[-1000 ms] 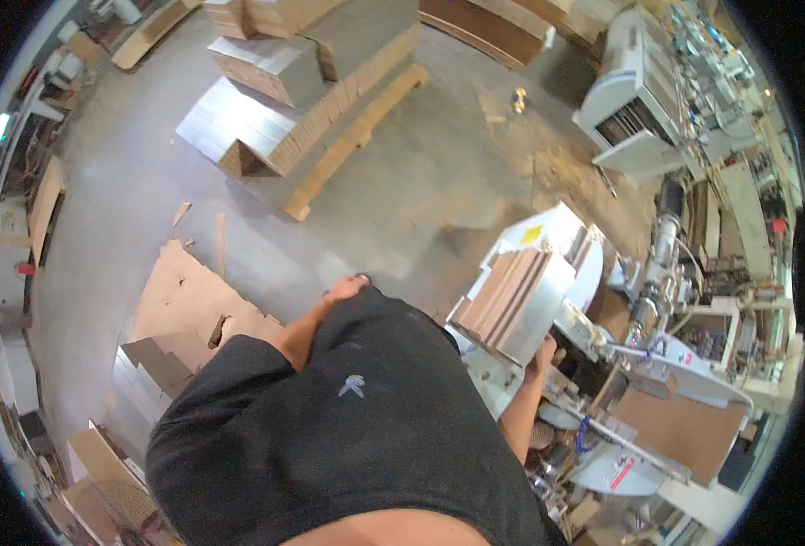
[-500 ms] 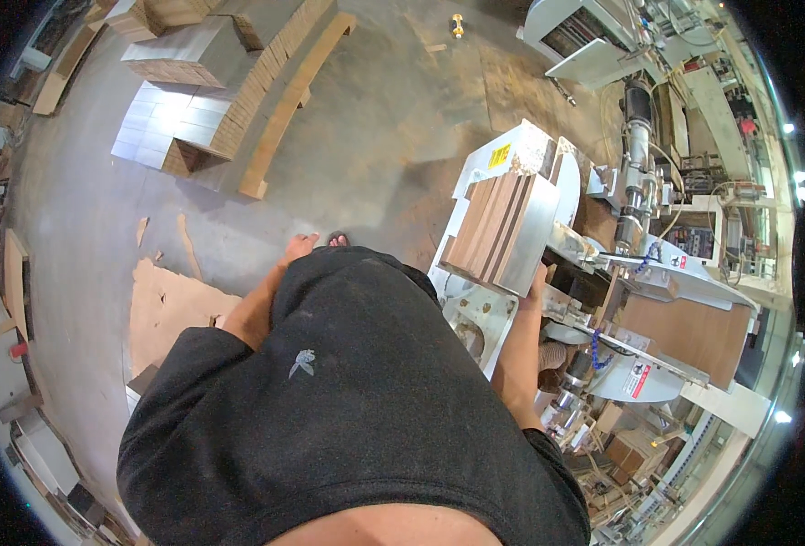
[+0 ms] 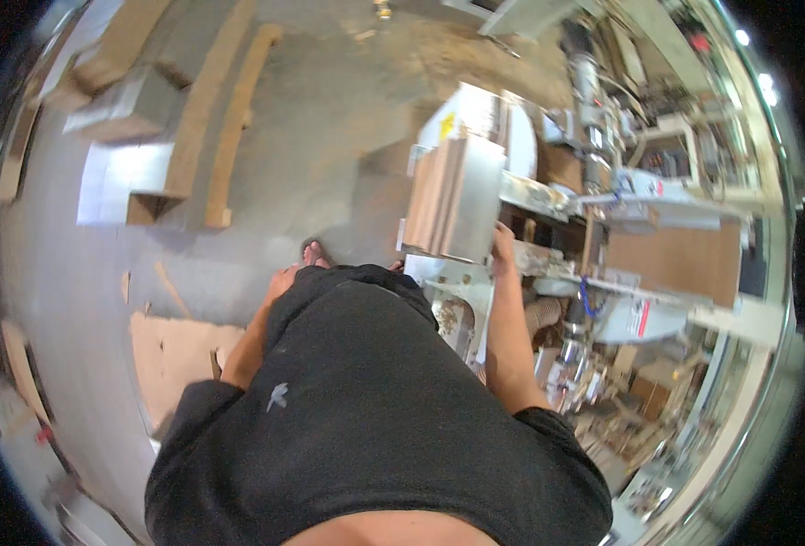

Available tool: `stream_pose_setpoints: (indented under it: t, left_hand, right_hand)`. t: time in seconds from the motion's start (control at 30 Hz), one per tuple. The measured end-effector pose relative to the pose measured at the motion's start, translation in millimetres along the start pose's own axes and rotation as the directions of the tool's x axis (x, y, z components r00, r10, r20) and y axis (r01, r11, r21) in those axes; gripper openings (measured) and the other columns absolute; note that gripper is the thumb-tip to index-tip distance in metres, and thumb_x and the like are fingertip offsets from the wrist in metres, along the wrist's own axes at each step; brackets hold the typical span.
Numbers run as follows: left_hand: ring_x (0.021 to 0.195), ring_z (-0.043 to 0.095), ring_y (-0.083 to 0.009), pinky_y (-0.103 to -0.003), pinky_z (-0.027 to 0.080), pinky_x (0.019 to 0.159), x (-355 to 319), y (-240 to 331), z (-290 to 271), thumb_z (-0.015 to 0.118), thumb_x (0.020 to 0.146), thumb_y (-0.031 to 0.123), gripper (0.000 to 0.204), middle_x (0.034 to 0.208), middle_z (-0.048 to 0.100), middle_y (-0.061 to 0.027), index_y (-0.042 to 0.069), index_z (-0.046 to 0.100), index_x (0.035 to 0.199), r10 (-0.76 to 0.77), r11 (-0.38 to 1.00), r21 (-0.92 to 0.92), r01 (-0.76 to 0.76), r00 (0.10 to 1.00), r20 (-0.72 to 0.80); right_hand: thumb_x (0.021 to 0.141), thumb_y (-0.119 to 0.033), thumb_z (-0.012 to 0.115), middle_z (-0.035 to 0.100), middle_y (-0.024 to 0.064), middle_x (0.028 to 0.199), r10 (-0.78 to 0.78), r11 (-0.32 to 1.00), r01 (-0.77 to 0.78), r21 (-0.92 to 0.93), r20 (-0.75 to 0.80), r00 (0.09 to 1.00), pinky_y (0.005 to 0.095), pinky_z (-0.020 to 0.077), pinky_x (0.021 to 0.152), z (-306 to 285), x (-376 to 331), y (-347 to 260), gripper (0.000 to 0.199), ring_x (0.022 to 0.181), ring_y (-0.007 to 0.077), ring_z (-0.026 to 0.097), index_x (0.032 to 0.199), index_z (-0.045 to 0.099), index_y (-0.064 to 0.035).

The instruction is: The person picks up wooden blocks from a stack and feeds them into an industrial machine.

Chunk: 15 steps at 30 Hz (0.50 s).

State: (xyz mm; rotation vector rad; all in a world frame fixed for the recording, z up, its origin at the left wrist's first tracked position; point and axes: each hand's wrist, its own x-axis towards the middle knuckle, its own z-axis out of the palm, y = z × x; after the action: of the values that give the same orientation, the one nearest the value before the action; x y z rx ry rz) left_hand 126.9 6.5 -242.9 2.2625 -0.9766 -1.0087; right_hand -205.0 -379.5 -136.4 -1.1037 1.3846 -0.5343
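Observation:
My left hand (image 3: 282,280) hangs low beside my thigh, its fingers loosely stretched and nothing seen in them. My right hand (image 3: 503,246) is at the right side of a stack of wooden boards (image 3: 452,200), with its fingers partly stretched along the stack's near right corner. Blur hides whether they touch it. The boards stand on edge, side by side, brown on the left and with a pale grey face on the right. They rest on a white machine (image 3: 439,123) with a yellow label.
Long machinery with a brown panel (image 3: 671,259), pipes and a blue hose (image 3: 588,296) runs along the right. Stacks of pale boards (image 3: 125,177) and a long timber beam (image 3: 236,127) lie at the far left. A torn cardboard sheet (image 3: 179,359) lies on the floor.
The view has shifted, so the machine and board stack now appear farther left. More of my right hand shows beside the stack. My left hand still hangs by my thigh.

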Motion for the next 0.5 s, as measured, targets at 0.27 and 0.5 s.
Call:
stream_pose_setpoints:
  t: [0.27,0.5]
  left_hand:
    - [0.081,0.058,-0.0401,-0.049,0.043,0.068,26.9,-28.3,28.7,0.049,0.083,0.023,0.030,0.081,0.060,-0.0246,0.001,0.053,0.103,0.089,0.930,0.336,-0.149,0.978,0.188]
    - [0.079,0.059,-0.0408,-0.048,0.043,0.067,33.8,6.2,40.0,0.049,0.084,0.021,0.028,0.082,0.060,-0.0248,0.001,0.053,0.102,-0.112,0.947,0.319,0.045,0.974,0.197]
  right_hand:
    - [0.088,-0.024,0.055,0.057,-0.0014,0.076,-0.041,0.995,0.045,-0.086,0.046,0.998,0.0243,0.0377,0.056,3.8,-27.9,-17.4,0.027,0.064,0.0083,0.047,0.101,0.062,-0.0006]
    - [0.088,-0.019,0.056,0.063,0.0073,0.100,-0.089,0.996,0.089,0.004,0.108,0.990,0.0278,0.0437,0.078,-4.9,-16.3,5.3,0.032,0.089,0.0148,0.056,0.113,0.057,0.0020]
